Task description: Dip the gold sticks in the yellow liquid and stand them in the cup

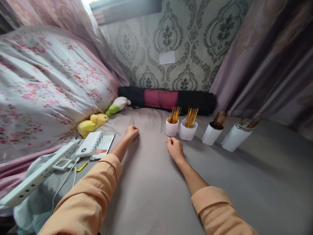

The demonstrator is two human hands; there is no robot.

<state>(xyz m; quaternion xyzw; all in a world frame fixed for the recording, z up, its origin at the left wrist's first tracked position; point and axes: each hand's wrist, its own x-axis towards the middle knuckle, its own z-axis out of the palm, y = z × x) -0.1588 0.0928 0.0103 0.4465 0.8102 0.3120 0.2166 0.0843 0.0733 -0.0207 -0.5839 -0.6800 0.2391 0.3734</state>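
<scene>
My left hand [132, 131] is closed, with the tips of a few thin pale sticks [132, 120] standing up from its fingers. It is above the grey sheet, left of the white cups. My right hand [175, 147] is closed too, just in front of the nearest white cup [172, 129]; whatever its fingers may hold is hidden. That cup and the wider white cup [187, 133] beside it hold golden-brown thin sticks [192, 118]. Farther right, a white-wrapped can [212, 135] and a taller white container [236, 138] hold darker sticks.
A black and maroon roll [161, 99] lies along the wall. On the left are plush toys [91, 125], a white power bank [88, 143], a tablet-like device [110, 142], a power strip [36, 176] and cables [64, 182]. A grey sheet [151, 195] covers the surface.
</scene>
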